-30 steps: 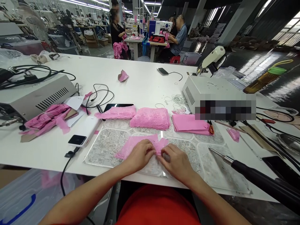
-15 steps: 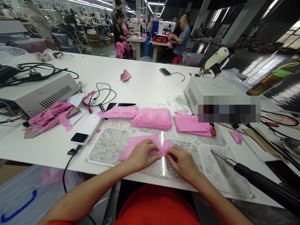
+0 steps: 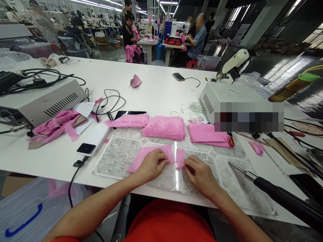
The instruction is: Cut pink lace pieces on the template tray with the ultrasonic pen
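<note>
Before me a larger piece of pink lace-edged fabric (image 3: 145,154) lies flat on a marbled, clear-topped board (image 3: 121,151). My left hand (image 3: 152,166) rests over its right part, thumb and fingertips pinched together at its lower right edge. A small pink fabric strip (image 3: 180,158) lies just to the right, with a narrow gap between the two. My right hand (image 3: 202,173) pinches the lower right edge of that strip. Behind them are a folded stack of pink lace (image 3: 164,127), a flatter pink lace stack (image 3: 131,120) and a folded pink cloth (image 3: 210,135).
A black-handled tool with a pointed metal tip (image 3: 275,188) reaches in from the right. Grey metal boxes (image 3: 60,101) stand left and right. A white power bank (image 3: 97,139), cables and a phone (image 3: 178,77) lie on the table (image 3: 106,74). People work at sewing machines beyond.
The small strip has come apart from the larger piece and straightened. My right hand has shifted slightly right; my left has drawn slightly left.
</note>
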The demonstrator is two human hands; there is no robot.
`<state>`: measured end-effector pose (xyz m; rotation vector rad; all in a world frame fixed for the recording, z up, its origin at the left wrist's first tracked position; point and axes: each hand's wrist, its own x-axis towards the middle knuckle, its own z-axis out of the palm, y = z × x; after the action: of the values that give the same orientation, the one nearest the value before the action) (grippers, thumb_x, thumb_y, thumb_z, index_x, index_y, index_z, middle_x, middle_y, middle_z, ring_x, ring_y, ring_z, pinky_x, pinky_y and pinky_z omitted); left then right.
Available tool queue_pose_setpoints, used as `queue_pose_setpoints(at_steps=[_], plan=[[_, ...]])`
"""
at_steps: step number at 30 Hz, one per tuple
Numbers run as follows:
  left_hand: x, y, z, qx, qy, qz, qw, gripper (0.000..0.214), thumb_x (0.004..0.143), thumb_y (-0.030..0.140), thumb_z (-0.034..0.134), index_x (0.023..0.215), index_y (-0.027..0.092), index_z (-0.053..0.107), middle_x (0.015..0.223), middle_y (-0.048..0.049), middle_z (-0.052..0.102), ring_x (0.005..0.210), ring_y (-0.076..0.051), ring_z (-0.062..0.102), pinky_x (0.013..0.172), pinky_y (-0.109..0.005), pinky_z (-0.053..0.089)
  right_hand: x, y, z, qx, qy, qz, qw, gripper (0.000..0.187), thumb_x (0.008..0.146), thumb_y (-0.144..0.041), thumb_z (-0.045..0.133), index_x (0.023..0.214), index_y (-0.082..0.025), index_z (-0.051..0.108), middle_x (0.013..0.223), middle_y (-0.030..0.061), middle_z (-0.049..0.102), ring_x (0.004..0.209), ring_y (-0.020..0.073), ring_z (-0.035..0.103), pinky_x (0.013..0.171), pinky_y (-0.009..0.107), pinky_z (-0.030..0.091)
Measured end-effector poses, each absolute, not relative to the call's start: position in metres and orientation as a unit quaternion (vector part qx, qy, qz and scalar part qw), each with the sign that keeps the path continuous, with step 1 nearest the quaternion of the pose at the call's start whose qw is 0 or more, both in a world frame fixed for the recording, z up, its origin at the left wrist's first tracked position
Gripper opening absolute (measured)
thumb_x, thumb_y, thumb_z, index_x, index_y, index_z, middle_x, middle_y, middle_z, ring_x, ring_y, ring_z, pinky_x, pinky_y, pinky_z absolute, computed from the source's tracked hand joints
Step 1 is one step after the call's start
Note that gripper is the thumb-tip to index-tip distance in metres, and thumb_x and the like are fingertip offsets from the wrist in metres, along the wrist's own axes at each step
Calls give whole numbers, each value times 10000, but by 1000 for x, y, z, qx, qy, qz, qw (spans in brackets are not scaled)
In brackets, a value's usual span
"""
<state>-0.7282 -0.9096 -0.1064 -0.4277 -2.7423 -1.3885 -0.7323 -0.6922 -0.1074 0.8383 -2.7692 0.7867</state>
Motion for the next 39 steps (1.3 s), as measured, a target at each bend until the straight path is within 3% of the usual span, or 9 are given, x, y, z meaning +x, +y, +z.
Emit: queue_pose_setpoints(at_steps=[7,12,16,19,28,39], plan=[[-729,-909,-104,-141,-877,-459,14,158,822,191,598,704,171,701,769,-23,651,702,-136,600,621,-236,449,-724,-694,-98,274,-890,356,72,137,891,-185,481,892,-207,616,837,41,606,637,128,557,596,261,486],[-728,-911,-112,-176,-875,-449,34,105,823,178,624,770,181,715,812,-30,650,756,-145,606,680,-253,478,-735,-713,-96,315,-870,366,99,194,862,-182,555,1026,-223,650,974,72,650,907,191,622,783,327,537],[-724,-912,-117,-204,-884,-417,59,48,797,151,671,779,183,701,847,-31,648,811,-161,604,738,-279,488,-741,-716,-100,360,-866,337,76,161,865,-131,539,882,-209,679,884,56,661,832,172,619,727,300,529],[-720,-911,-119,-233,-892,-373,97,53,795,139,681,754,171,673,852,-37,647,824,-171,597,732,-285,480,-737,-712,-101,379,-863,325,75,177,866,-127,525,877,-207,683,874,58,664,813,170,610,713,297,517],[-715,-911,-121,-302,-892,-266,204,196,933,176,507,804,177,654,860,-47,643,798,-159,577,691,-283,445,-742,-715,-92,300,-857,418,-40,127,823,-130,587,759,-192,677,735,2,594,628,102,528,586,229,413],[-718,-911,-125,-311,-882,-259,242,177,949,191,495,805,166,596,851,-43,639,793,-161,572,707,-292,471,-753,-725,-90,297,-867,383,-113,136,736,-62,626,738,-181,691,740,0,603,670,107,520,644,234,384]])
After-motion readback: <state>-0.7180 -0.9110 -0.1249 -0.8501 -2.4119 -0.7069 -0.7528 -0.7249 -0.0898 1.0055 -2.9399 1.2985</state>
